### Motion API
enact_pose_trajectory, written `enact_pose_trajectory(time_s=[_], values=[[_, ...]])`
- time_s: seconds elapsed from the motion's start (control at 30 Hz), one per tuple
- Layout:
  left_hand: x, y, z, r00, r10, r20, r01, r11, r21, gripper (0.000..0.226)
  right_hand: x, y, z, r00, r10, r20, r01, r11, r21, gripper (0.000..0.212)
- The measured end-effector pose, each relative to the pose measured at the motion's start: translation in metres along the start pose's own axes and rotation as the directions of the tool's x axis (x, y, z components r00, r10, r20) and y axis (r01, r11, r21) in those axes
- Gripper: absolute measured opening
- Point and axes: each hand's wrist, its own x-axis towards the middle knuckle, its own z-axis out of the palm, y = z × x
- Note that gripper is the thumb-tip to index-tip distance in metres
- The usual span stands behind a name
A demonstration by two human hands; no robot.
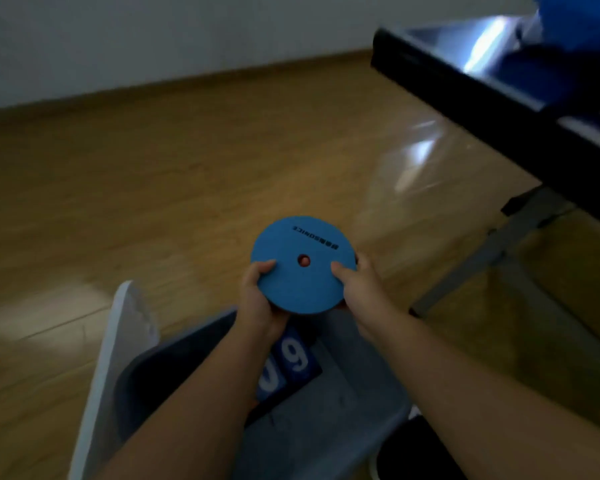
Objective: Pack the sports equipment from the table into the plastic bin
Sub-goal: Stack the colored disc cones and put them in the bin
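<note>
A flat blue disc [302,265] with black lettering and a small red-showing centre hole is held level above the far end of the grey plastic bin [368,403]. My left hand [257,299] grips its left edge, thumb on top. My right hand [357,289] grips its right edge, thumb on top too. Inside the bin lies a blue scoreboard [291,365] with white digits, partly hidden by my left forearm.
The bin's pale lid [115,358] leans upright at its left side. A dark table [499,98] with grey legs [492,258] stands at the upper right, with blurred blue items [582,36] on it. Wooden floor [153,188] spreads ahead and to the left.
</note>
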Motion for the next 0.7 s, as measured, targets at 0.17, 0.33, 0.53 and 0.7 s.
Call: enact_pose_trajectory(time_s=[0.17,0.33,0.53,0.7], values=[[0.049,-0.069,-0.051,0.978,-0.186,-0.093,0.205,0.934,0.293,0.026,0.034,0.086,-0.037,0.97,0.235,-0.067,-0.238,0.971,-0.037,0.024],[0.086,-0.132,-0.098,0.936,-0.293,-0.196,0.351,0.818,0.456,0.031,0.056,0.149,-0.058,0.915,0.393,-0.09,-0.401,0.907,-0.125,0.026],[0.106,-0.188,-0.153,0.874,-0.397,-0.278,0.463,0.854,0.236,0.038,0.083,0.174,-0.064,0.794,0.605,-0.064,-0.595,0.749,-0.292,0.036],[0.12,-0.225,-0.184,0.857,-0.392,-0.334,0.468,0.864,0.187,0.032,0.1,0.189,-0.047,0.838,0.537,0.097,-0.471,0.802,-0.368,0.044]])
